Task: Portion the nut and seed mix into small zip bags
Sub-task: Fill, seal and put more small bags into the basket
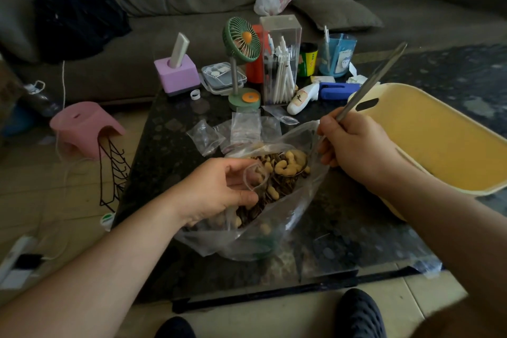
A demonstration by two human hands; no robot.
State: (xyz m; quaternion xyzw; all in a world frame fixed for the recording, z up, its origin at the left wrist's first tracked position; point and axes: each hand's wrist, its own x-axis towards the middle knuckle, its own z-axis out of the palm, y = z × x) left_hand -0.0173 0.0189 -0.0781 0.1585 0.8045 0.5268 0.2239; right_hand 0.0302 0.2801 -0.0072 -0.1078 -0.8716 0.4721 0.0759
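Nut and seed mix [277,175], pale peanuts in the shell among dark striped seeds, fills the big clear plastic bag [274,230] lying open on the dark glass table [343,233] right in front of you. Your left hand [216,189] sits inside the mouth of that bag, thumb and fingers curled to pinch a small zip bag [255,175] and hold its opening wide above the mix. Your right hand [354,145] is closed around a long metal handle [370,82] that slants up and away toward the right; its bowl end [295,164] lies down in the big bag, loaded with peanuts, just beside the small bag's opening. More empty zip bags [238,129] lie in a loose pile on the table just beyond the big bag. A yellow plastic tub [428,143] stands at your right, close by your forearm. Farther back you have a green desk fan [241,44] and a clear box of white pens [281,60].
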